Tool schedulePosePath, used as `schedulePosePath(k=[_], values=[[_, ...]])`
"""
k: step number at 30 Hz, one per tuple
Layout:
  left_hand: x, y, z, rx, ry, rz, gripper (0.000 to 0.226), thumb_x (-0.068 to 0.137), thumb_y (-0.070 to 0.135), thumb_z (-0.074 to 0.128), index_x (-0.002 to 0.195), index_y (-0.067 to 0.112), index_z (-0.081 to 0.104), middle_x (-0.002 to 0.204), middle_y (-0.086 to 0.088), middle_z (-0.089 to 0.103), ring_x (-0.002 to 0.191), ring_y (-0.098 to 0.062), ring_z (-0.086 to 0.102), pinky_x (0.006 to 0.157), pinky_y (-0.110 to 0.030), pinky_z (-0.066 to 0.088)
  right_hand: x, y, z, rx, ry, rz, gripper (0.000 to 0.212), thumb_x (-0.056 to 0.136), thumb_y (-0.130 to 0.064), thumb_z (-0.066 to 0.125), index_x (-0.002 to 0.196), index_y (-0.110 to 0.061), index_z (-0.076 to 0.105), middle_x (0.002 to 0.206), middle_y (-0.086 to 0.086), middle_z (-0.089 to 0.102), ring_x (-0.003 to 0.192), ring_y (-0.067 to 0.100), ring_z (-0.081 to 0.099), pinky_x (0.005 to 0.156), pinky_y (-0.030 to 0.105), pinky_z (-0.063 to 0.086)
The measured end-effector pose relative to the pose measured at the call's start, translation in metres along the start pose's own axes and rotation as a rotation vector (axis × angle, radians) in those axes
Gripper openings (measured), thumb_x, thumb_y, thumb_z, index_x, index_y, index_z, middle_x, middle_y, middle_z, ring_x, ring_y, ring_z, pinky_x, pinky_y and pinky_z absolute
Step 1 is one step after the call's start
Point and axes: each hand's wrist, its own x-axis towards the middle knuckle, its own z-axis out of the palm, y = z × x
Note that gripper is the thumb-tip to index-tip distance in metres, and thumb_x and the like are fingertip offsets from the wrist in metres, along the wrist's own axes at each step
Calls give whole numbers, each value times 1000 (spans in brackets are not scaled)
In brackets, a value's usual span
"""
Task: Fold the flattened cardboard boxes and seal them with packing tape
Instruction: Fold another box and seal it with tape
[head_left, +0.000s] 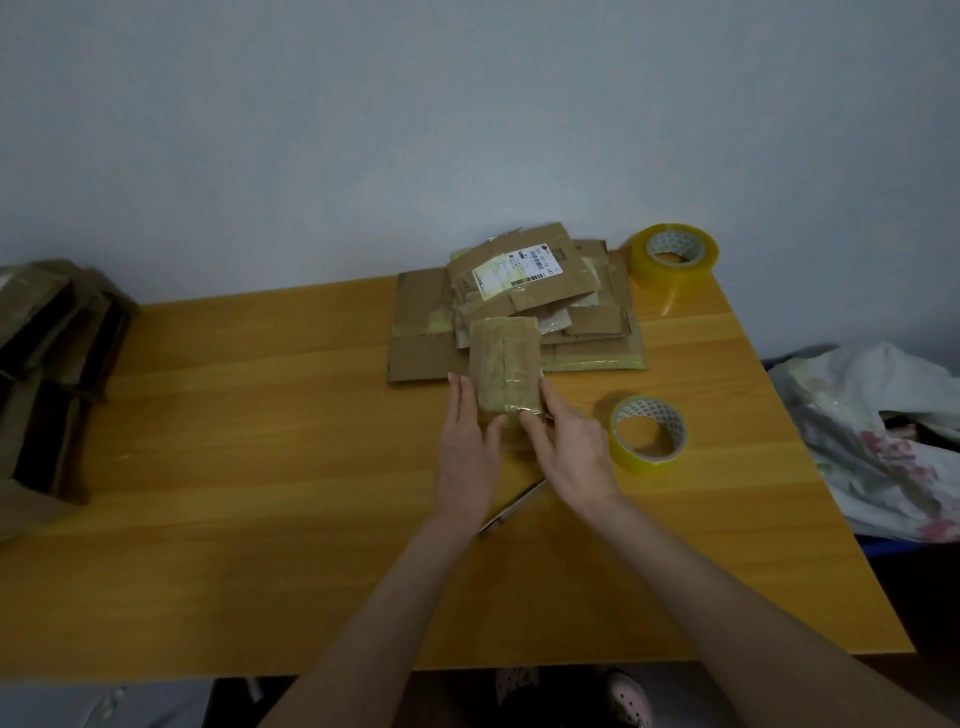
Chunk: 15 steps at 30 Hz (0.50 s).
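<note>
A small folded cardboard box (505, 364) stands on the wooden table (260, 441), with glossy tape over its top and near edge. My left hand (467, 447) presses flat against its left side. My right hand (569, 441) grips its right front corner, fingers on the taped edge. Behind the box lies a pile of flattened cardboard boxes (519, 301), the top one bearing a white shipping label. A small tape roll (648, 434) lies just right of my right hand. A larger tape roll (674, 257) sits at the table's far right corner.
Several folded boxes (47, 364) are stacked at the table's left edge. A thin metallic tool (511, 506) lies on the table under my forearms. Crumpled floral cloth (878, 441) lies off the table's right side. A wall runs close behind the table.
</note>
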Motion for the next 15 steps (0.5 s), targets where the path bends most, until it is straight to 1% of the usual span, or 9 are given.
schedulePosePath(k=[2,3,4,5,6,9,11,13,15], values=[[6,-6,-3,20,-43,22,69,96,25,52,152,12,13,160,-2,13,142,-20,25,113,-28,23,7,3,-5,-105,-59,42,62,92,-49,55,145,-20,41,91,7,71,81,24,66,70,33,50],[9,-9,-3,15,-53,40,71,95,23,55,151,11,14,158,-6,21,139,-22,32,113,-31,27,10,5,-7,-157,-80,60,62,89,-53,57,141,-21,46,89,6,72,82,24,67,70,32,48],[12,-11,-3,0,-58,56,73,93,21,58,151,10,15,153,-10,31,133,-25,41,111,-35,34,14,6,-8,-191,-88,68,61,87,-55,58,137,-20,51,89,6,72,83,25,67,69,31,47],[15,-14,-3,-15,-53,74,74,91,18,61,151,9,17,146,-12,41,125,-26,50,106,-35,41,16,7,-8,-209,-91,67,60,86,-56,59,133,-18,55,90,7,73,83,25,67,70,30,47],[17,-16,-3,-19,-42,92,73,91,16,62,150,8,20,139,-14,48,118,-26,54,101,-32,43,19,8,-8,-217,-98,60,58,86,-55,58,131,-17,57,91,8,73,84,25,68,72,31,48],[20,-23,-5,-10,4,151,68,92,11,59,149,7,22,121,-14,60,103,-23,59,90,-17,41,22,13,-8,-212,-123,22,53,90,-48,57,132,-16,57,94,12,73,85,28,68,77,38,52],[20,-28,-5,-34,19,165,64,93,8,56,148,8,23,101,-10,62,81,-13,56,76,-3,39,23,16,-7,-197,-122,-7,49,92,-43,57,132,-15,57,93,14,73,84,31,67,77,40,52],[18,-31,-5,-54,26,164,60,95,7,53,147,9,23,88,-5,58,67,-2,47,67,0,38,22,20,-7,-166,-134,-19,46,93,-38,57,134,-16,56,93,14,73,83,31,67,78,38,52],[18,-33,-5,-54,24,163,58,96,6,50,147,10,22,86,-2,55,66,-2,45,66,0,37,23,24,-11,-141,-187,-20,46,94,-32,58,138,-18,52,100,12,73,89,27,67,80,34,51]])
